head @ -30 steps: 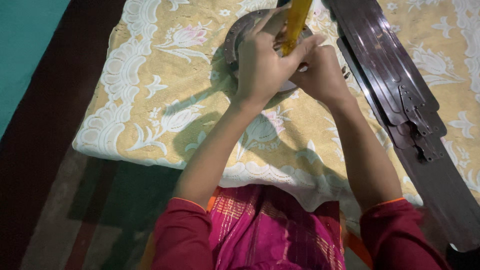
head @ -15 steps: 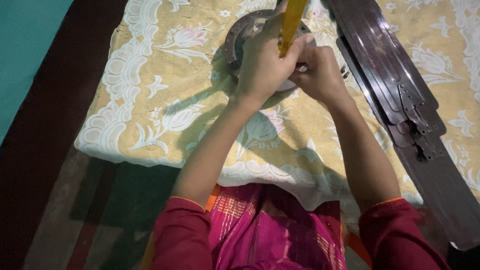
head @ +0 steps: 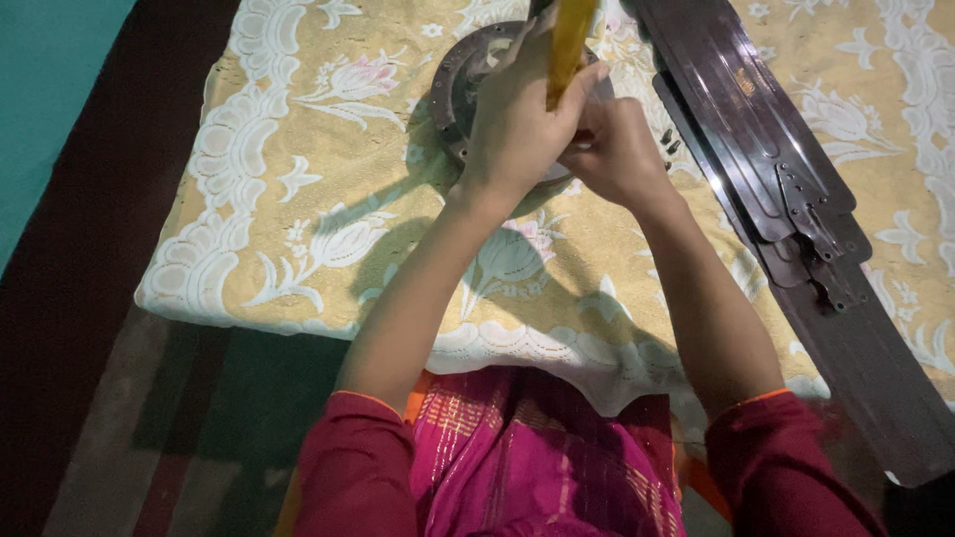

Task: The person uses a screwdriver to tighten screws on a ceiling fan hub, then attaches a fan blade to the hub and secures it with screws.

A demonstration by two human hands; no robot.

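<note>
— What lies nearest?

— A pink garment [head: 542, 457], then the cream floral cloth [head: 298, 199] over the worktop.

— And the hands?

— The left hand [head: 517, 124] has its fingers clamped on a yellow tool handle [head: 567, 45], held upright over the round metal disc [head: 463, 80]. The right hand [head: 617, 149] presses against it, fingers curled together; what they grip, I cannot tell.

— Beyond?

— Dark fan blades [head: 776, 169] lie stacked just to the right of the hands.
</note>
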